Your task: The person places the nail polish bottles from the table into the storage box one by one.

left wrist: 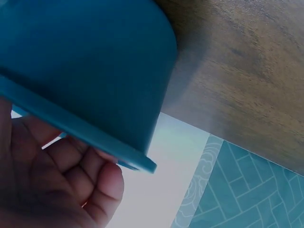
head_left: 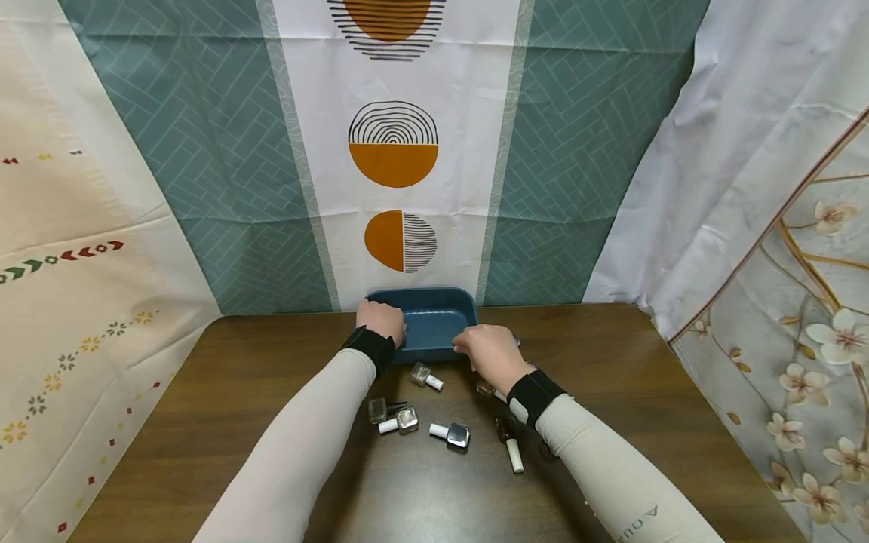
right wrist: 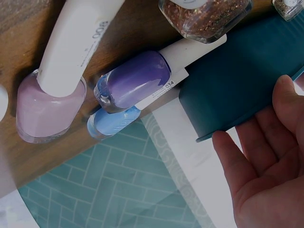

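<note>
A dark blue plastic bin (head_left: 426, 354) stands at the back of the table. My left hand (head_left: 382, 320) grips its left side; in the left wrist view, curled fingers (left wrist: 78, 164) lie at the bin's rim. At the opposite side, my right hand (head_left: 494, 351) holds the rim between thumb and fingers, as the right wrist view shows. Beside that hand lie nail polish bottles: a purple one (right wrist: 137, 80), a light blue one (right wrist: 114, 121) and a lilac one (right wrist: 51, 111). A brown glitter bottle (right wrist: 209, 16) is close to the bin's wall.
In front of the bin lie several more nail polish bottles, among them a clear glitter one (head_left: 419, 373), a black one (head_left: 458, 437) and a dark brown one (head_left: 505, 430). A patterned cloth (head_left: 570, 173) hangs behind the wooden table (head_left: 258, 392). More cloth hangs at both sides.
</note>
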Available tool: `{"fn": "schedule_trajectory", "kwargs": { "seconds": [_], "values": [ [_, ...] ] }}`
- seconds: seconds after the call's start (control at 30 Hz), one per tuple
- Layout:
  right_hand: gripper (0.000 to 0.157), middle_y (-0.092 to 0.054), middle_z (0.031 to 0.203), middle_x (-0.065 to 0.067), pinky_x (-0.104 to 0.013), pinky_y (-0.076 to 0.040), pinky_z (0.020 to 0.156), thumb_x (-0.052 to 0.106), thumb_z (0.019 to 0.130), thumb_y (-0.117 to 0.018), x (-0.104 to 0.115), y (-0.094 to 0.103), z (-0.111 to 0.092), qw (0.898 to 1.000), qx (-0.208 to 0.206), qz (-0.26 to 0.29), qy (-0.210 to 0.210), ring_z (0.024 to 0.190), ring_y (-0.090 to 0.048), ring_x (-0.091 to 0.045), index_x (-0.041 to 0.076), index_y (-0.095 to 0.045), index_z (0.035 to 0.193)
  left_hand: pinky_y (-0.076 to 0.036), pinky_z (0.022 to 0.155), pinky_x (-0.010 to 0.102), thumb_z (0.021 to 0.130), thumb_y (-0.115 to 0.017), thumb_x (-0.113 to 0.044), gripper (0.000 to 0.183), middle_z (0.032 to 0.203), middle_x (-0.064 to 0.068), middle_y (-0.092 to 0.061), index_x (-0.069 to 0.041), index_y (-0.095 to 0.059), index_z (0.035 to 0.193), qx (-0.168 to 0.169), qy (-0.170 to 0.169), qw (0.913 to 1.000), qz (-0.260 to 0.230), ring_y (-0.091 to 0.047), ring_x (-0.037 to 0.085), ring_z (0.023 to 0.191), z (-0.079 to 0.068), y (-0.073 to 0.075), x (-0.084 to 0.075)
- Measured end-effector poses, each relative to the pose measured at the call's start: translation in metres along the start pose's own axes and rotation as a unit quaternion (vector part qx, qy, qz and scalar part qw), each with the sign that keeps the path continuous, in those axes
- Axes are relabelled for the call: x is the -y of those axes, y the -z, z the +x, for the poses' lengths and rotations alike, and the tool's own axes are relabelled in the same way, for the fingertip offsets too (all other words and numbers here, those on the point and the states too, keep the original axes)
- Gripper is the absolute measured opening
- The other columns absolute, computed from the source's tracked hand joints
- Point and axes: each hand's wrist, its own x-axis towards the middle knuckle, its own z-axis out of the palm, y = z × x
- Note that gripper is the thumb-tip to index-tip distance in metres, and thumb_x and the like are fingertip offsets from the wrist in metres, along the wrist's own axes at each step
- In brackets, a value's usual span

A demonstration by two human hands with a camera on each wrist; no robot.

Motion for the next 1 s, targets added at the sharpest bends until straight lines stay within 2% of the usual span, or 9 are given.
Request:
{"fn": "schedule_trajectory", "kwargs": {
  "seconds": [0.2, 0.3, 0.5, 0.67, 0.9, 1.0],
  "values": [
    [0.012, -0.081, 0.093, 0.000, -0.041, -0.064, 0.077, 0.015, 0.106, -0.077, 0.001, -0.001, 0.000, 1.000, -0.004, -0.004, 0.001, 0.087, -0.078, -0.019, 0.019, -0.088, 0.103, -0.050, 0.093, 0.047, 0.111, -0.069, -0.039, 0.035, 0.099, 0.012, -0.079, -0.009, -0.086, 0.106, -0.027, 0.008, 0.9996, -0.008, -0.068, 0.036, 0.097, -0.004, -0.001, 0.002],
    [0.011, -0.082, 0.094, 0.000, -0.041, -0.064, 0.077, 0.015, 0.105, -0.077, 0.001, -0.001, -0.001, 1.000, -0.007, -0.003, 0.002, 0.088, -0.078, -0.019, 0.018, -0.088, 0.105, -0.052, 0.095, 0.048, 0.111, -0.069, -0.041, 0.038, 0.104, 0.015, -0.079, -0.007, -0.086, 0.108, -0.039, 0.014, 0.9990, -0.016, -0.070, 0.037, 0.100, -0.010, 0.003, 0.003],
    [0.011, -0.082, 0.095, 0.000, -0.040, -0.064, 0.078, 0.014, 0.105, -0.077, 0.000, 0.000, -0.001, 1.000, -0.011, 0.001, 0.005, 0.088, -0.078, -0.019, 0.018, -0.088, 0.105, -0.053, 0.095, 0.049, 0.111, -0.068, -0.041, 0.042, 0.103, 0.018, -0.078, -0.001, -0.081, 0.107, -0.078, 0.031, 0.9955, -0.046, -0.070, 0.039, 0.101, -0.022, 0.014, 0.005],
    [0.012, -0.082, 0.096, 0.000, -0.041, -0.064, 0.079, 0.014, 0.105, -0.077, 0.000, 0.002, -0.001, 1.000, -0.007, 0.003, 0.003, 0.089, -0.078, -0.019, 0.018, -0.088, 0.106, -0.052, 0.099, 0.052, 0.112, -0.066, -0.040, 0.042, 0.112, 0.021, -0.075, 0.001, -0.077, 0.117, -0.098, 0.041, 0.9919, -0.069, -0.068, 0.041, 0.108, -0.025, 0.015, 0.008],
    [0.012, -0.082, 0.095, -0.001, -0.043, -0.064, 0.081, 0.014, 0.106, -0.076, 0.000, 0.004, 0.001, 1.000, 0.007, 0.008, 0.000, 0.090, -0.078, -0.020, 0.017, -0.088, 0.105, -0.053, 0.096, 0.053, 0.112, -0.066, -0.042, 0.044, 0.106, 0.021, -0.073, 0.001, -0.076, 0.115, -0.132, 0.034, 0.9885, -0.066, -0.069, 0.042, 0.106, -0.030, 0.014, 0.014],
    [0.012, -0.082, 0.095, -0.001, -0.043, -0.065, 0.081, 0.015, 0.106, -0.076, 0.001, 0.005, 0.001, 1.000, 0.010, 0.004, -0.001, 0.090, -0.078, -0.020, 0.017, -0.088, 0.105, -0.052, 0.098, 0.054, 0.112, -0.067, -0.041, 0.043, 0.107, 0.022, -0.073, 0.001, -0.076, 0.115, -0.135, 0.032, 0.9879, -0.070, -0.068, 0.042, 0.107, -0.035, 0.016, 0.015]
  ]
}}
